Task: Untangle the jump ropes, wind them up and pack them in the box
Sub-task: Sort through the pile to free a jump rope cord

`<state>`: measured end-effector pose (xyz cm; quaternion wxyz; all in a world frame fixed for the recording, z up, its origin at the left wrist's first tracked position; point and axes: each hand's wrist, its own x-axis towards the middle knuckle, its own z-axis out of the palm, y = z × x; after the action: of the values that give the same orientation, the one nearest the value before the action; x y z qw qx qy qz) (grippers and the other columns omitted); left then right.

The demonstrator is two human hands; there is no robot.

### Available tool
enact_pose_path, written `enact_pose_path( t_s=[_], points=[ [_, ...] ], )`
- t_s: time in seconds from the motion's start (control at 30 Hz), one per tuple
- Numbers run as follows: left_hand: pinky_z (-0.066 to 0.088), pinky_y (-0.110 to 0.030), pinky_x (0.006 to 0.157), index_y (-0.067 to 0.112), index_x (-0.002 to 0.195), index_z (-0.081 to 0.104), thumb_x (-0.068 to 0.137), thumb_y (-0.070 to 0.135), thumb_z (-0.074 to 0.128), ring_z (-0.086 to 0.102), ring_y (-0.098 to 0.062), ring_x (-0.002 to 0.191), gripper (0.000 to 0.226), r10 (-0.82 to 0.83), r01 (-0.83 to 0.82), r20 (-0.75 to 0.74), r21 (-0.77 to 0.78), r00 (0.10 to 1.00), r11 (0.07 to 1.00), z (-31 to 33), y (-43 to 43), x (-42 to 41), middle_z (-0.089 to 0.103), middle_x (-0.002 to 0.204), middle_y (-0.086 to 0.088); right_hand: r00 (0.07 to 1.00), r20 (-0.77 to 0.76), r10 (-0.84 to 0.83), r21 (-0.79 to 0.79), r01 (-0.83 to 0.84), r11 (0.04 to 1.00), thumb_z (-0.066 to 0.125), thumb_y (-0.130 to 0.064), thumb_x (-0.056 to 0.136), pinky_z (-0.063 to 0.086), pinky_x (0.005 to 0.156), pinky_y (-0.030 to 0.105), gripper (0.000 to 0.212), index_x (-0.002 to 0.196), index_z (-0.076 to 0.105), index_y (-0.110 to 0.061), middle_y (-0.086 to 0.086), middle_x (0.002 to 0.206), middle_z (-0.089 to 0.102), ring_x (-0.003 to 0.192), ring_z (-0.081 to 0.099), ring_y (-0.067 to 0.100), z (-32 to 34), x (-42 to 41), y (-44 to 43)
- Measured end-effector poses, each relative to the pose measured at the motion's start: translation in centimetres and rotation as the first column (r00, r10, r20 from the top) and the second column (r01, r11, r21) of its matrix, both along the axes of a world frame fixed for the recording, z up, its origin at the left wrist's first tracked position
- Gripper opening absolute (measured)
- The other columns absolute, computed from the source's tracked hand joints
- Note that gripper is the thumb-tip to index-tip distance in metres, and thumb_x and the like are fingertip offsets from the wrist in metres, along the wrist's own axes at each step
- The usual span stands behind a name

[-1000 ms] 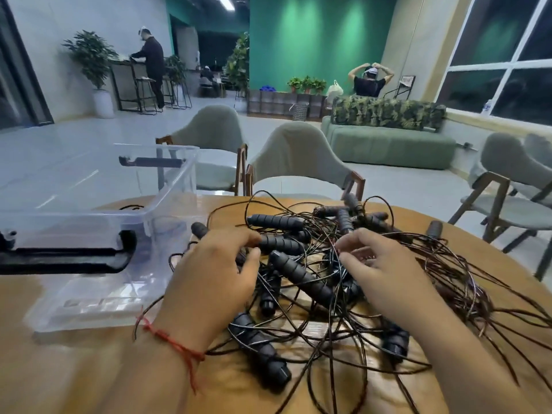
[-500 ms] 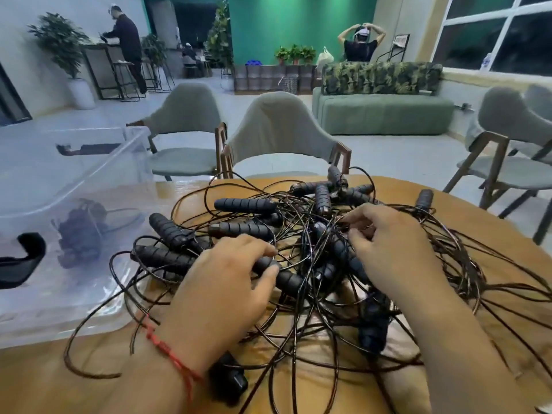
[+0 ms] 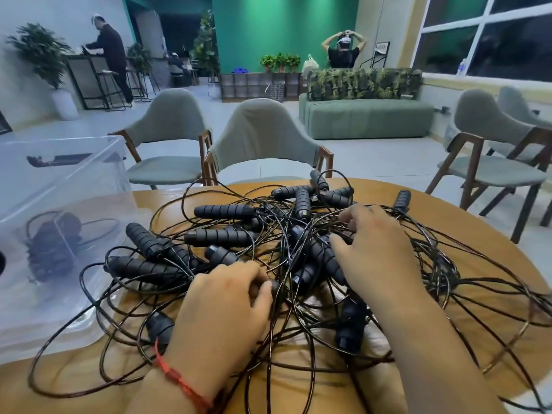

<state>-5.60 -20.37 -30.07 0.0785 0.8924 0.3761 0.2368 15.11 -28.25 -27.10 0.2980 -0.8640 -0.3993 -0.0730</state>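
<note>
Pinches a handle end in the jump ropes [image 3: 268, 234] with left hand [image 3: 221, 312], lower in frame than half a second ago | curls right hand [image 3: 376, 252] into cords centre right, hold untellable | shows ropes tangled mid-frame on wooden table [image 3: 448, 204], just beside clear box [image 3: 89, 162] at left

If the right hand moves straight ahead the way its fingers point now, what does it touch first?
Probably the thin black cords of the tangle, right at the fingertips of the right hand; just beyond lies a black ribbed handle. Depth is unclear from one view.
</note>
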Motion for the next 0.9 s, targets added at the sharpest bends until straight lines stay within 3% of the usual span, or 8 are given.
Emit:
enact_pose_path(
  t_s=[0.1,0.2,0.3,0.37,0.5,0.6,0.73,0.9],
  points=[
    [0.041,-0.03,0.103,0.048,0.114,0.059,0.095,0.073,0.046,0.054,0.002,0.102,0.034,-0.026,0.025,-0.07,-0.021,0.997,0.999,0.2,-0.2,0.0,0.061,0.099,0.024,0.991,0.117,-0.061,-0.011,0.063,0.998,0.06,-0.044,0.103,0.041,0.11,0.045,0.046,0.145,0.052,-0.03,-0.002,0.147,0.052,0.135,0.042,0.027,0.4,0.3,0.1],
    [0.039,-0.03,0.105,0.048,0.122,0.058,0.098,0.064,0.049,0.053,0.002,0.105,0.03,-0.036,0.035,-0.122,-0.016,0.992,0.999,0.0,-0.8,0.2,0.061,0.104,0.024,0.984,0.174,-0.029,-0.149,0.055,0.987,0.053,-0.039,0.106,0.029,0.124,0.053,0.053,0.157,0.04,-0.036,-0.007,0.166,0.036,0.158,0.021,0.025,0.3,0.7,0.4],
    [0.049,-0.034,0.096,0.042,0.107,0.063,0.096,0.049,0.06,0.056,0.001,0.09,0.013,0.006,-0.007,-0.013,-0.074,1.0,0.997,0.4,-0.7,-0.4,0.06,0.087,0.02,0.99,0.128,-0.057,-0.189,0.081,0.979,0.048,-0.035,0.104,0.008,0.13,0.062,0.061,0.161,0.029,-0.041,-0.007,0.174,0.022,0.164,0.005,0.028,0.0,1.1,0.6],
    [0.054,-0.036,0.086,0.039,0.1,0.063,0.093,0.042,0.065,0.056,0.001,0.08,0.007,0.058,-0.047,0.087,-0.121,0.995,0.992,0.9,-0.3,-1.1,0.058,0.08,0.017,0.984,0.082,-0.156,-0.114,0.164,0.98,0.041,-0.042,0.104,0.005,0.129,0.066,0.057,0.16,0.03,-0.041,-0.004,0.174,0.024,0.163,0.006,0.031,0.2,1.5,0.6],
    [0.056,-0.036,0.074,0.037,0.094,0.062,0.092,0.041,0.064,0.057,-0.001,0.076,0.005,0.158,-0.143,0.127,-0.116,0.979,0.983,1.5,0.7,-2.5,0.058,0.076,0.014,0.948,0.005,-0.319,-0.154,0.316,0.936,0.027,-0.059,0.107,0.009,0.126,0.068,0.057,0.161,0.031,-0.04,0.003,0.172,0.03,0.159,0.018,0.038,0.3,2.6,0.4],
    [0.052,-0.032,0.065,0.036,0.096,0.062,0.095,0.038,0.063,0.057,-0.002,0.072,0.002,0.227,-0.208,0.162,-0.128,0.96,0.97,1.6,1.5,-3.4,0.06,0.071,0.012,0.94,-0.015,-0.339,-0.198,0.33,0.923,0.031,-0.052,0.109,0.03,0.118,0.062,0.052,0.157,0.036,-0.033,0.009,0.161,0.044,0.144,0.041,0.038,0.0,2.8,0.3],
    [0.055,-0.034,0.065,0.039,0.103,0.064,0.097,0.037,0.059,0.063,-0.01,0.069,0.008,0.277,-0.252,0.275,-0.124,0.921,0.96,1.7,2.3,-4.3,0.063,0.072,0.017,0.957,0.066,-0.283,-0.065,0.288,0.956,0.05,-0.036,0.108,0.041,0.105,0.052,0.043,0.15,0.05,-0.031,0.007,0.14,0.062,0.128,0.054,0.033,0.1,2.0,0.2],
    [0.061,-0.044,0.072,0.042,0.11,0.055,0.102,0.043,0.049,0.068,-0.02,0.081,0.01,0.256,-0.247,0.367,-0.072,0.894,0.966,2.3,2.7,-5.1,0.071,0.091,0.009,0.977,0.154,-0.149,0.163,0.124,0.979,0.058,-0.033,0.106,0.046,0.093,0.046,0.025,0.127,0.071,-0.028,0.0,0.115,0.073,0.105,0.059,0.027,0.6,0.8,0.4]
  ],
)
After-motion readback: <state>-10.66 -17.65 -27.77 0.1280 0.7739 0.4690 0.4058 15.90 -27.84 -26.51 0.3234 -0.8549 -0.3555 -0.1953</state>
